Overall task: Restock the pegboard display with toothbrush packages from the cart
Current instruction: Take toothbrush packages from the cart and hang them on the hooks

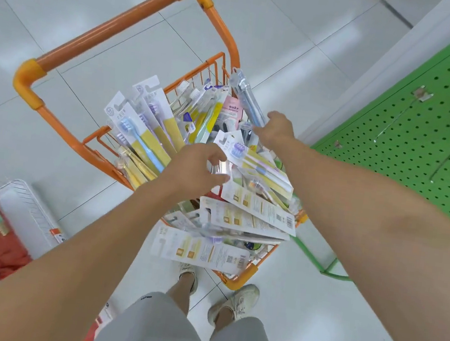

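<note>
Orange cart (53, 119), green perforated pegboard (426, 111)

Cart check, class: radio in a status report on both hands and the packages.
Right hand grips clear blue toothbrush package. Left hand pinches packages in orange cart. Green pegboard hooks bare, nothing in the way.

A white wire rack (30, 207) stands on the pale tiled floor (68, 1) at the lower left. Just left of the rack lies a red bundle (5, 244) with patterned packets on top. Right of the rack, two off-white sneakers (235, 303) rest on the floor, with grey shorts (173, 335) below them.
</note>
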{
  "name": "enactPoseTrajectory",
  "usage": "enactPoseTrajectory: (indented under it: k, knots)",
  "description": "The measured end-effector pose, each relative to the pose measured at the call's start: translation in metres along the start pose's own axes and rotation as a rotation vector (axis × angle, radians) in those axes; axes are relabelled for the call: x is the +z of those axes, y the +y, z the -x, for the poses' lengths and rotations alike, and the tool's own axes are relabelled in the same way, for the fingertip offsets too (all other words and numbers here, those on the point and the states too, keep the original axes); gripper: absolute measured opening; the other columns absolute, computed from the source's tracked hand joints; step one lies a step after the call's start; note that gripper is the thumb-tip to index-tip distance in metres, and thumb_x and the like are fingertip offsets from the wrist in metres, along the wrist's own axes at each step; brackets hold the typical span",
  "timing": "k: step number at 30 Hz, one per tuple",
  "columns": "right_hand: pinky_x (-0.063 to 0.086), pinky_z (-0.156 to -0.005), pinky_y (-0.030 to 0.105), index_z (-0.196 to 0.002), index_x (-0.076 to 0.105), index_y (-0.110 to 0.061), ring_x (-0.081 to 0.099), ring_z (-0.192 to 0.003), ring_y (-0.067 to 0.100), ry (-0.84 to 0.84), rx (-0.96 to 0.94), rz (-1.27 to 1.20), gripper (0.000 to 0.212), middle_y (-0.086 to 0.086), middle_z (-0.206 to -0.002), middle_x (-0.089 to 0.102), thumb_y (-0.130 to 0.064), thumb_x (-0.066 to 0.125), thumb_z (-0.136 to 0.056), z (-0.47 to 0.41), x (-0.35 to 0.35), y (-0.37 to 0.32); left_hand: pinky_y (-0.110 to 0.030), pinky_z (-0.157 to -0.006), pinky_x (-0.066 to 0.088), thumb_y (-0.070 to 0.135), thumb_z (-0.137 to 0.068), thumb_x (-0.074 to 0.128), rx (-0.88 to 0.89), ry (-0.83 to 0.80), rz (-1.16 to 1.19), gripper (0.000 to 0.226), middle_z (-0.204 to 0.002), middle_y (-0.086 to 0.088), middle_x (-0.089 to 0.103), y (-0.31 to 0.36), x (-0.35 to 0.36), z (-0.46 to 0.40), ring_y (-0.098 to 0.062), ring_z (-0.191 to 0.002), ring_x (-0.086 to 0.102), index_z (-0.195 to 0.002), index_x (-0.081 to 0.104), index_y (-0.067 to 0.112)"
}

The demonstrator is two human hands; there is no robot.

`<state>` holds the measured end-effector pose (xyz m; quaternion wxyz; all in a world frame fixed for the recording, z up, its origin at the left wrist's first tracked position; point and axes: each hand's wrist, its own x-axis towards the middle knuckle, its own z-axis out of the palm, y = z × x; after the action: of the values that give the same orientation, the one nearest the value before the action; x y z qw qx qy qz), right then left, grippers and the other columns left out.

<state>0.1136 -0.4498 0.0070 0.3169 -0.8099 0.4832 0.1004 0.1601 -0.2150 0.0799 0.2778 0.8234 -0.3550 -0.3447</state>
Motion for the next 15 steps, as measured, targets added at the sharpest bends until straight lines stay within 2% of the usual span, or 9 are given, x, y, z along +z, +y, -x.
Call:
enactPoseTrajectory:
  k: [2,3,6,8,10,12,13,15]
  knots:
    - [0.040,-0.067,0.028,-0.098,0.066,-0.011,0.058,-0.087,0.028,0.073,0.016,0.030,0.011,0.009,-0.093,0.059,-0.020,0.067,-0.092,-0.018,0.011,0.003,-0.024,-0.073,0.046,0.032,-0.087,0.076,-0.015,0.056,0.019,0.030,-0.103,0.006,0.064,-0.006,-0.005,-0.009,-0.014,-0.087,0.060,-0.113,0.067,0.019]
    - [0.038,-0.064,0.026,-0.085,0.065,-0.012,0.055,-0.078,0.028,0.131,0.040,0.027,0.005,0.008,-0.084,0.056,-0.011,0.063,-0.090,-0.022,0.015,0.007,-0.027,-0.076,0.047,0.033,-0.088,0.075,-0.031,0.073,0.031,0.029,-0.104,0.005,0.065,-0.009,-0.007,-0.013,-0.015,-0.088,0.061,-0.113,0.067,0.019]
    - [0.029,-0.054,0.027,-0.065,0.054,-0.015,0.040,-0.064,0.024,0.264,0.054,-0.026,0.024,0.008,-0.069,0.046,-0.001,0.053,-0.085,-0.018,0.020,0.016,-0.022,-0.070,0.047,0.035,-0.089,0.074,-0.090,0.103,0.141,0.030,-0.102,0.006,0.067,-0.013,-0.010,-0.020,-0.007,-0.080,0.061,-0.113,0.066,0.021]
    - [0.022,-0.056,0.031,-0.061,0.045,-0.014,0.029,-0.062,0.020,0.363,-0.053,-0.126,0.027,0.012,-0.064,0.035,-0.004,0.052,-0.085,0.001,0.010,0.015,-0.030,-0.081,0.055,0.038,-0.088,0.075,-0.159,0.128,0.303,0.036,-0.105,0.010,0.067,-0.009,-0.012,-0.022,-0.009,-0.089,0.065,-0.118,0.062,0.023]
    - [0.024,-0.058,0.030,-0.061,0.050,-0.013,0.029,-0.060,0.017,0.446,-0.174,-0.291,0.030,0.008,-0.058,0.038,-0.009,0.055,-0.089,0.036,-0.010,0.007,-0.032,-0.089,0.053,0.042,-0.086,0.076,-0.231,0.134,0.482,0.056,-0.116,0.013,0.063,0.000,-0.015,-0.023,-0.010,-0.104,0.062,-0.135,0.053,0.025]
    - [0.034,-0.058,0.027,-0.065,0.063,-0.017,0.041,-0.058,0.010,0.365,-0.332,-0.534,0.029,-0.006,-0.056,0.049,-0.011,0.059,-0.093,0.080,-0.029,-0.004,-0.026,-0.084,0.050,0.043,-0.083,0.079,-0.214,0.113,0.645,0.071,-0.126,0.013,0.060,0.012,-0.020,-0.023,-0.009,-0.112,0.059,-0.143,0.047,0.024]
    - [0.046,-0.061,0.028,-0.074,0.071,-0.011,0.051,-0.061,0.011,0.211,-0.371,-0.686,0.023,-0.001,-0.062,0.058,-0.010,0.061,-0.095,0.102,-0.034,-0.012,-0.029,-0.085,0.054,0.039,-0.081,0.081,-0.158,0.105,0.717,0.065,-0.125,0.012,0.064,0.017,-0.022,-0.023,-0.011,-0.111,0.063,-0.138,0.054,0.024]
    - [0.061,-0.073,0.039,-0.097,0.075,0.001,0.068,-0.075,0.020,-0.099,-0.347,-0.864,0.014,0.015,-0.083,0.073,-0.007,0.064,-0.097,0.130,-0.036,-0.020,-0.037,-0.084,0.060,0.030,-0.080,0.084,-0.066,0.171,0.754,0.036,-0.105,0.005,0.076,0.023,-0.025,-0.019,-0.015,-0.098,0.072,-0.112,0.071,0.024]
